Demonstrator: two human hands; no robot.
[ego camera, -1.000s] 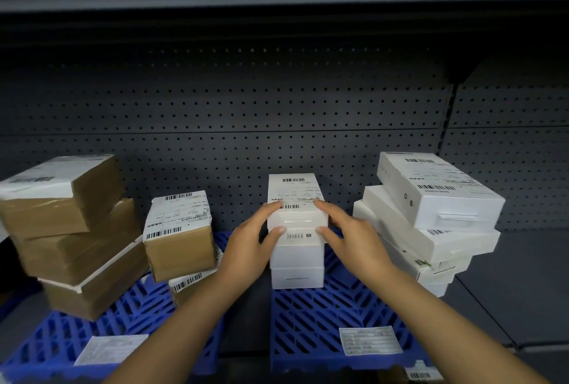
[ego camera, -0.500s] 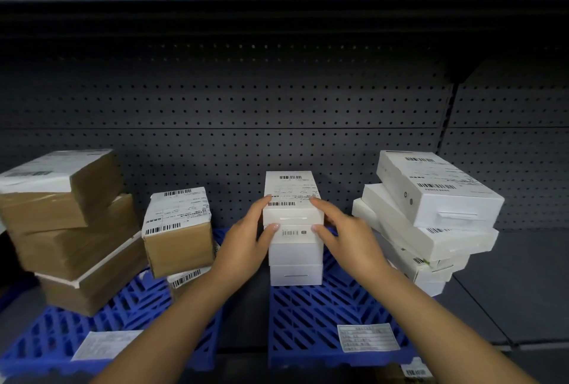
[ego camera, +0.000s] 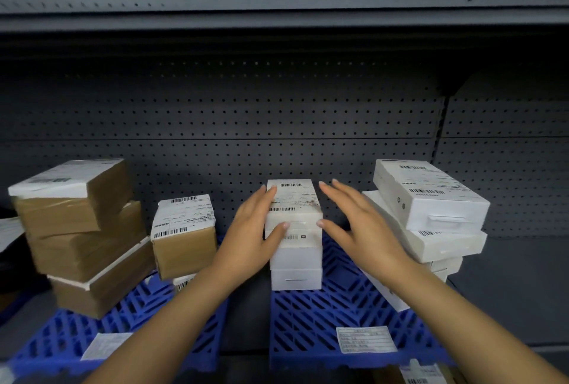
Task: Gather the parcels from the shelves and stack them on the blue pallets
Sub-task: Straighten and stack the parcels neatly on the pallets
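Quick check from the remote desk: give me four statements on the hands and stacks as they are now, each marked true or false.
1. The middle white stack stands on a blue pallet. True.
2. The right hand has a full grip around the top box. False: its fingers are straight and spread beside it.
3. The brown parcels sit left of the white stack. True.
4. The right-side white boxes are stacked squarely. False: they lean, offset.
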